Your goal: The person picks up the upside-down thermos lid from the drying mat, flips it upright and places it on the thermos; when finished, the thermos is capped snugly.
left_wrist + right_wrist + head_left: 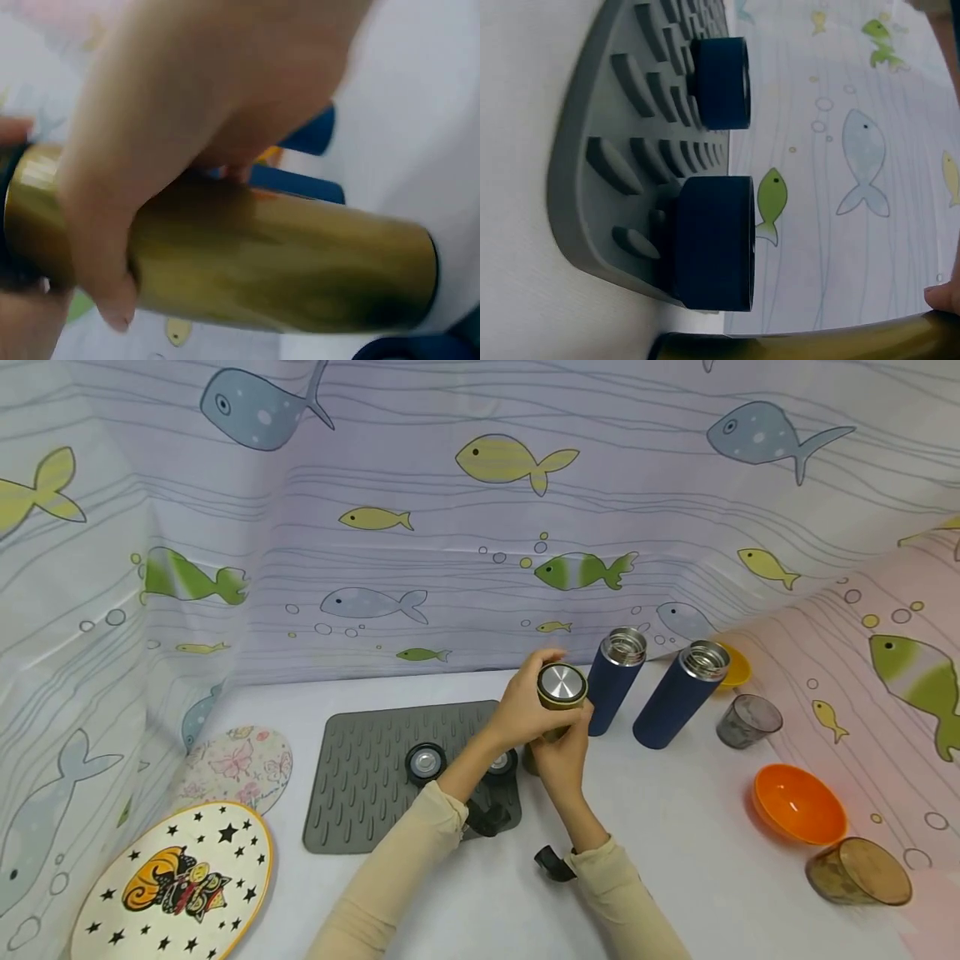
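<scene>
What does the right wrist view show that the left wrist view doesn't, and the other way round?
Only the right wrist view shows the grey ridged mat with two dark blue lids standing on it, plus the fish-patterned curtain behind. Only the left wrist view shows the left hand wrapped around the flask's body, with parts of the blue flasks behind it. Both show the gold flask: nearly its whole length from the left wrist, only a strip along the bottom edge from the right wrist.
</scene>
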Available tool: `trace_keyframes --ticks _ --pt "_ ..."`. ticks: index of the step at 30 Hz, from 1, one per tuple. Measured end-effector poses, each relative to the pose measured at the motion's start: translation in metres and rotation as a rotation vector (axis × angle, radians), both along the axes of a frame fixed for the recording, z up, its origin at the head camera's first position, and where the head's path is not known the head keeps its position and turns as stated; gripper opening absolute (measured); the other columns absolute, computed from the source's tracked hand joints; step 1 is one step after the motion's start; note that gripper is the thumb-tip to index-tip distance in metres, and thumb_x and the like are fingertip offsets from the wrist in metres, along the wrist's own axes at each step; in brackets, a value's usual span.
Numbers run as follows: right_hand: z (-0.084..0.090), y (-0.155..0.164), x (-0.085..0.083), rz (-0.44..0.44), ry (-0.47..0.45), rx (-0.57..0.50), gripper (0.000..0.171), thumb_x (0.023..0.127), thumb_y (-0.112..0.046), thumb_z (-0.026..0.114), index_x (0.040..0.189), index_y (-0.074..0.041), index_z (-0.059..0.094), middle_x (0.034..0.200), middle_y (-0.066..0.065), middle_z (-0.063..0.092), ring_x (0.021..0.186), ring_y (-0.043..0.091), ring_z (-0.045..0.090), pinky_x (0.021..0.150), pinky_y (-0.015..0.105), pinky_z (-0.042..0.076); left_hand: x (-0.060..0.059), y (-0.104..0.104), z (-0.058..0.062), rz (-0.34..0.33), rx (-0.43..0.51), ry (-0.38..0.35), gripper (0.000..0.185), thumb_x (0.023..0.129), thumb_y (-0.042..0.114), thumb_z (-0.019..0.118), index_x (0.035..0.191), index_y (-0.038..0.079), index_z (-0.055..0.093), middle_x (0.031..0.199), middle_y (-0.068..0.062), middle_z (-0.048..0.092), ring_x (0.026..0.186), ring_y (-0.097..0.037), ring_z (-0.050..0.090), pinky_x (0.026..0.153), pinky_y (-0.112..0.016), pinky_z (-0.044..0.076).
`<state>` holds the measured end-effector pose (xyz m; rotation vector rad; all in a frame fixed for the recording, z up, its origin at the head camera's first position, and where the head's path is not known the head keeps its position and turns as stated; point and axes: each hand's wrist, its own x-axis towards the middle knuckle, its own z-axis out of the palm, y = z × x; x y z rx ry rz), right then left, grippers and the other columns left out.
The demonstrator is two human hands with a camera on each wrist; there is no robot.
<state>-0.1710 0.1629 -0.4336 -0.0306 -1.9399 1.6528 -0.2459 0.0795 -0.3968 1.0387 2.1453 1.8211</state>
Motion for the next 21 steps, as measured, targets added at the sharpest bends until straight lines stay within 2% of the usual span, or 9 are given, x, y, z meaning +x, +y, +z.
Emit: trace_keyframes --ticks 3,5,9,13,15,17,18,20,21 --pt "-0.0002 -0.0007 0.0013 -0.001 -0.01 0.006 0.07 0.077 0.013 0.071 0.136 0.009 0.033 0.132 0.031 0.052 0.12 0.037 0.054 0.102 0.045 0.042 -0.0023 -0.0023 -0.0001 -0.077 0.067 -0.066 0.083 0.075 0.003 0.075 0.149 0.006 0.035 0.148 -0.016 0.044 0.129 -0.032 0.049 0.107 -0.044 0.044" --pt "0.0001 -0.0007 0.0014 -0.001 -0.018 0.004 0.069 0.077 0.012 0.072 0.134 0.009 0.034 0.129 0.03 0.053 0.116 0.035 0.055 0.099 0.041 0.043 -0.0021 -0.0038 -0.0006 -0.06 0.08 -0.088 0.093 0.072 0.0 0.079 0.152 0.01 0.031 0.15 -0.014 0.039 0.135 -0.03 0.042 0.111 -0.049 0.038" --pt "0.0007 0.0004 0.0009 0.0 -0.03 0.001 0.065 0.076 0.015 0.069 0.132 0.01 0.036 0.124 0.03 0.055 0.111 0.034 0.057 0.095 0.036 0.044 0.0026 -0.0046 -0.0019 0.078 -0.012 0.003 0.097 0.073 0.017 0.086 0.152 0.015 0.03 0.15 -0.01 0.038 0.137 -0.024 0.038 0.112 -0.047 0.037" --pt "0.0009 0.0018 0.0005 0.02 -0.046 -0.02 0.067 0.079 0.012 0.07 0.136 0.008 0.033 0.13 0.029 0.053 0.117 0.035 0.055 0.098 0.04 0.044 0.0034 -0.0029 -0.0027 -0.003 0.081 -0.012 0.08 0.079 0.021 0.07 0.148 0.005 0.033 0.147 -0.018 0.043 0.133 -0.032 0.044 0.111 -0.051 0.037" --pt "0.001 0.0021 0.0004 0.023 -0.042 -0.018 0.067 0.08 0.011 0.07 0.136 0.008 0.034 0.13 0.029 0.053 0.117 0.036 0.055 0.098 0.042 0.044 0.0037 -0.0016 -0.0016 0.011 0.064 0.02 0.085 0.077 0.025 0.071 0.15 0.006 0.032 0.146 -0.017 0.044 0.133 -0.032 0.044 0.115 -0.053 0.029" --pt "0.0009 0.0025 0.0005 0.026 -0.041 -0.007 0.065 0.082 0.01 0.069 0.136 0.008 0.034 0.127 0.03 0.054 0.115 0.037 0.056 0.096 0.043 0.045 0.0042 0.0001 -0.0004 0.065 -0.009 0.095 0.088 0.077 0.032 0.073 0.151 0.007 0.031 0.145 -0.015 0.046 0.134 -0.03 0.042 0.118 -0.054 0.022" --pt "0.0011 0.0025 0.0007 0.026 -0.036 -0.002 0.064 0.081 0.011 0.068 0.136 0.008 0.034 0.128 0.03 0.053 0.115 0.037 0.056 0.097 0.043 0.044 0.0049 0.0005 0.001 0.096 -0.05 0.124 0.09 0.077 0.034 0.076 0.151 0.009 0.032 0.143 -0.014 0.046 0.133 -0.028 0.043 0.118 -0.052 0.024" --pt "0.001 0.0026 0.0008 0.037 -0.03 0.0 0.065 0.08 0.013 0.067 0.136 0.008 0.034 0.128 0.03 0.054 0.116 0.038 0.056 0.098 0.042 0.044 0.0041 0.0011 0.0019 0.085 -0.057 0.119 0.091 0.075 0.025 0.081 0.151 0.009 0.032 0.141 -0.015 0.05 0.129 -0.029 0.048 0.117 -0.05 0.028" --pt "0.0011 0.0026 0.0008 0.041 -0.034 0.0 0.065 0.08 0.013 0.066 0.136 0.008 0.034 0.127 0.03 0.054 0.116 0.037 0.056 0.098 0.041 0.044 0.0031 0.0005 0.0019 0.046 -0.027 0.083 0.089 0.076 0.018 0.079 0.151 0.008 0.031 0.142 -0.016 0.049 0.129 -0.031 0.049 0.116 -0.051 0.03"
